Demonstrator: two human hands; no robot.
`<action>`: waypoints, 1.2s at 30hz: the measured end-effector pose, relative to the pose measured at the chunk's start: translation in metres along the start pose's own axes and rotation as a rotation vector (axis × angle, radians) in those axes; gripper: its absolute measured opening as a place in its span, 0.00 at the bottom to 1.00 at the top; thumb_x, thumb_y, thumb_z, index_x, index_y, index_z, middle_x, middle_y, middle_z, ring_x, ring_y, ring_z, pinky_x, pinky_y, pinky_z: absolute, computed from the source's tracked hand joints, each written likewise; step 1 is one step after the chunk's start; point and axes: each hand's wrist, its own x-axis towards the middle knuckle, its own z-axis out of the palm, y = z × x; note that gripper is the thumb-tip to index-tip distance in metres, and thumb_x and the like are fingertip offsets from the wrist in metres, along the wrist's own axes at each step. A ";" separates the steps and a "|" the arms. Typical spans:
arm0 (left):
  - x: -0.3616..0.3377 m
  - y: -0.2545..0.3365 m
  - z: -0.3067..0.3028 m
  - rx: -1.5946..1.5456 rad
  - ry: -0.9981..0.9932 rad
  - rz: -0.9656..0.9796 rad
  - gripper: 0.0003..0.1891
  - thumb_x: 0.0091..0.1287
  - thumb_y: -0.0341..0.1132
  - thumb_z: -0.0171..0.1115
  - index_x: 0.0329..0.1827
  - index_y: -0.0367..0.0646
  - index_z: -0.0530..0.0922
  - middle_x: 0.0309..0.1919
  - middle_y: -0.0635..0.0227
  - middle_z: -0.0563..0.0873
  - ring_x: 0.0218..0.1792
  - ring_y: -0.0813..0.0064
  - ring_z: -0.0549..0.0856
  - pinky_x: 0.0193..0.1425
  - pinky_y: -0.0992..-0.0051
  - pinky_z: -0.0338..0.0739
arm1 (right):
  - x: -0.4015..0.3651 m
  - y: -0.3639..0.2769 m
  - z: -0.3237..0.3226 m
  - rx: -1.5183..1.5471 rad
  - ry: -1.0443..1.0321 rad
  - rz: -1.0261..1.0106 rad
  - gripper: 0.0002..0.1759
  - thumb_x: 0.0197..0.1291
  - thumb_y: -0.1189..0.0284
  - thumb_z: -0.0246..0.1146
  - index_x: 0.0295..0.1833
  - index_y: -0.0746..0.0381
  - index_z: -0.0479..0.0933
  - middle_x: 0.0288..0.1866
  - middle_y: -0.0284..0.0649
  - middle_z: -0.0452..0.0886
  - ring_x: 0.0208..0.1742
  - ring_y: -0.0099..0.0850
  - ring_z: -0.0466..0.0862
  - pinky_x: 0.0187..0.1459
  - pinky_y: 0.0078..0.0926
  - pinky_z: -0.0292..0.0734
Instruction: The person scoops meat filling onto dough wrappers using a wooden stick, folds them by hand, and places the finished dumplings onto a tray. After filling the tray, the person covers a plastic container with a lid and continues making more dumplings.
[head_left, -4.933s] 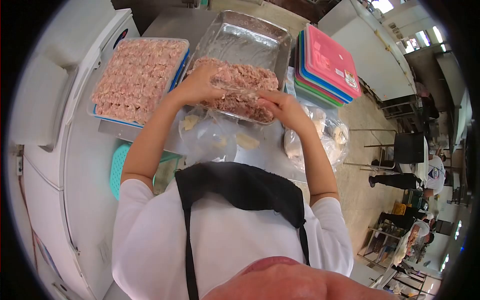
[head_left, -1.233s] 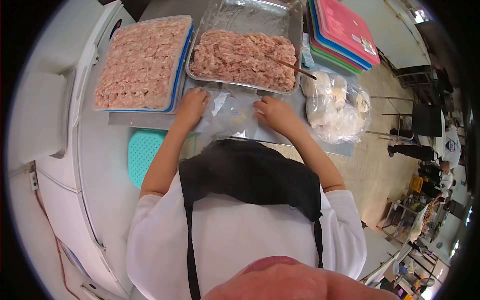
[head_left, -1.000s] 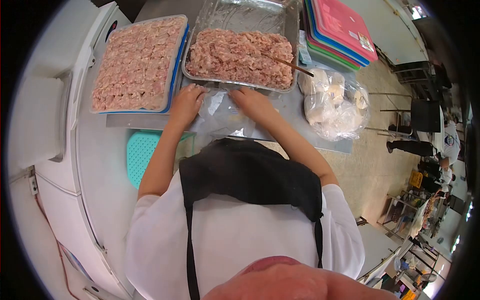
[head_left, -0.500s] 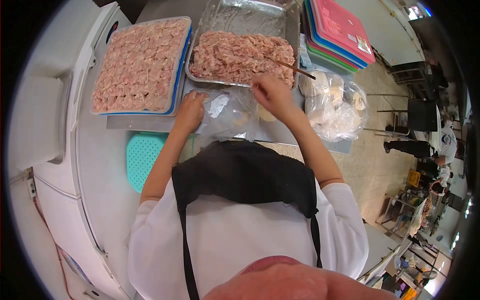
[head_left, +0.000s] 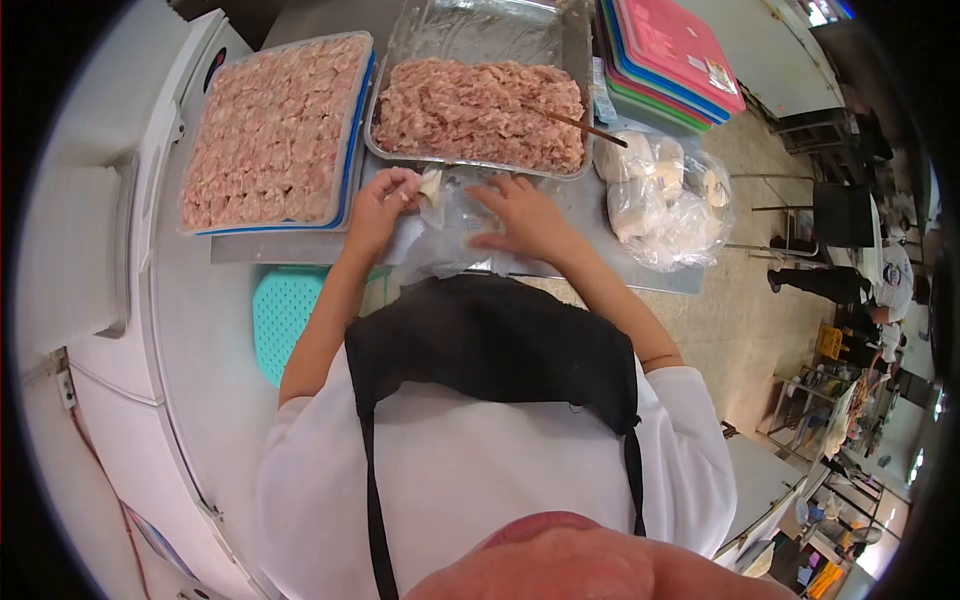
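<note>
Beyond the work area, a kitchen hall runs off to the right, with other people standing far back among metal racks. Along the left side sits a white chest freezer (head_left: 90,250), and against it the steel table (head_left: 290,245) that carries everything. On the table, a clear plastic box (head_left: 275,125) is packed with rows of pale pink portions. Just beside it is a metal tray (head_left: 480,30), its near half heaped with minced meat (head_left: 475,110). A stack of coloured lids (head_left: 665,55) stands to the right of the tray. Below the stack is a knotted bag of dough rounds (head_left: 665,195). A teal perforated seat (head_left: 280,320) shows under the table's edge. Close to me lies a crumpled clear bag (head_left: 450,225), between the hands. Half a second ago the right hand (head_left: 525,215) was up at the tray's near rim; now it has dropped flat onto that bag, its grip open and fingers spread. The left hand (head_left: 385,200), which was pressed on the bag, is lifted a little, its grip pinched shut on a thin pale wrapper (head_left: 430,185), held just below the tray's rim. I judge that the wrapper is out of the bag and carries no filling yet. A wooden stick (head_left: 580,125) rests untouched, its tip in the meat.
</note>
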 end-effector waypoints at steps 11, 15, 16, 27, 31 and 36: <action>0.010 0.030 -0.008 -0.914 -0.128 -0.082 0.12 0.72 0.36 0.53 0.54 0.44 0.74 0.49 0.63 0.82 0.53 0.68 0.82 0.55 0.67 0.78 | -0.022 0.045 0.042 0.046 0.178 0.079 0.15 0.45 0.69 0.65 0.40 0.60 0.73 0.43 0.45 0.77 0.48 0.45 0.74 0.50 0.42 0.70; 0.018 0.012 -0.011 -0.681 -0.051 -0.013 0.12 0.70 0.31 0.56 0.55 0.43 0.74 0.49 0.63 0.82 0.51 0.71 0.82 0.51 0.70 0.80 | -0.037 0.040 0.027 -0.110 0.240 0.133 0.22 0.47 0.67 0.65 0.51 0.58 0.74 0.47 0.45 0.76 0.49 0.43 0.75 0.51 0.42 0.69; 0.020 0.013 -0.012 -0.678 -0.063 -0.024 0.12 0.70 0.30 0.56 0.55 0.42 0.74 0.49 0.63 0.82 0.50 0.71 0.82 0.51 0.71 0.80 | -0.043 0.038 0.026 -0.153 0.262 0.110 0.22 0.48 0.67 0.65 0.52 0.58 0.74 0.48 0.45 0.76 0.50 0.43 0.75 0.52 0.41 0.69; 0.013 0.032 0.020 -0.264 -0.504 -0.314 0.16 0.72 0.37 0.53 0.53 0.33 0.74 0.46 0.63 0.82 0.47 0.73 0.82 0.53 0.71 0.78 | -0.058 0.073 0.033 -0.086 0.234 0.337 0.18 0.52 0.78 0.58 0.52 0.59 0.77 0.48 0.46 0.72 0.54 0.46 0.75 0.51 0.39 0.74; 0.020 -0.020 0.048 -0.008 -0.627 -0.339 0.15 0.72 0.36 0.53 0.53 0.33 0.74 0.46 0.65 0.81 0.46 0.76 0.81 0.53 0.75 0.76 | -0.045 0.043 0.044 -0.158 0.195 0.186 0.21 0.52 0.71 0.60 0.54 0.58 0.76 0.59 0.46 0.70 0.61 0.48 0.70 0.57 0.44 0.70; 0.020 -0.045 0.059 -0.301 -0.646 -0.493 0.11 0.72 0.33 0.52 0.50 0.36 0.76 0.47 0.65 0.81 0.49 0.75 0.79 0.57 0.74 0.73 | -0.044 0.018 0.068 -0.080 0.324 0.102 0.26 0.46 0.63 0.67 0.53 0.57 0.74 0.58 0.45 0.72 0.60 0.46 0.71 0.56 0.50 0.67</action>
